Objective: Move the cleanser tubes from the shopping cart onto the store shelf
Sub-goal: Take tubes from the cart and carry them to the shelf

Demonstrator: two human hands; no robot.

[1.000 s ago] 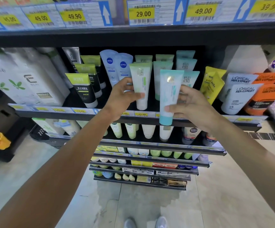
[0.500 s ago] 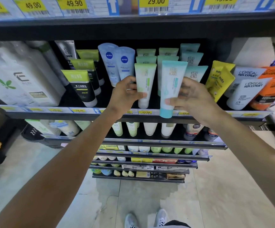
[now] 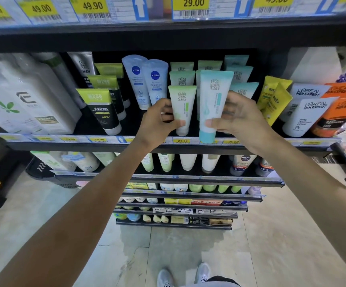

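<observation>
Both hands at the black store shelf point(image 3: 188, 146), front edge, mid-span. Left hand point(image 3: 157, 121) grip clamped on the pale green plastic cleanser tube point(image 3: 182, 109), cap down, apparently seated at the head of its row. Right hand point(image 3: 238, 119) grip clamped on the taller teal-and-white cleanser tube point(image 3: 212, 100); its cap overhangs the shelf's front lip, so not seated yet. Judgement: green nearly placed, teal needs pushing in and release. Cart out of view, remaining count unknown.
</observation>
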